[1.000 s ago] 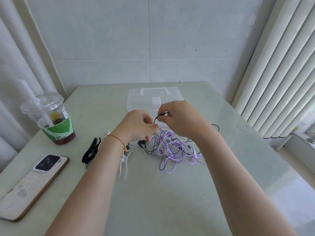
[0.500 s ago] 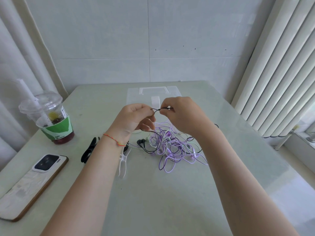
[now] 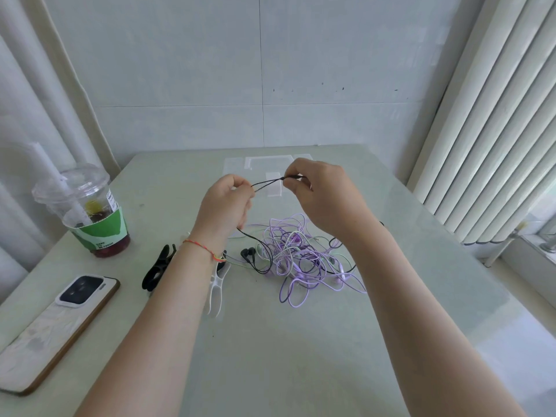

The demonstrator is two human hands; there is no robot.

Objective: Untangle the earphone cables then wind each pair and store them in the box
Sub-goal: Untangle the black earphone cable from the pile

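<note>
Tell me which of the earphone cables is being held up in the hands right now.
The black cable: left hand and right hand pinch it taut above the table, while the purple cables lie heaped below.

Both forearms reach forward, raised above table. Left hand (image 3: 224, 203) fingers curled, thumb and forefinger pinching black cable (image 3: 267, 183); woven bracelet (image 3: 201, 248) at wrist. Right hand (image 3: 323, 195) level with left, fingertips (image 3: 288, 183) pinching same cable at other end. Hands near each other, not touching, knuckles up.
</note>
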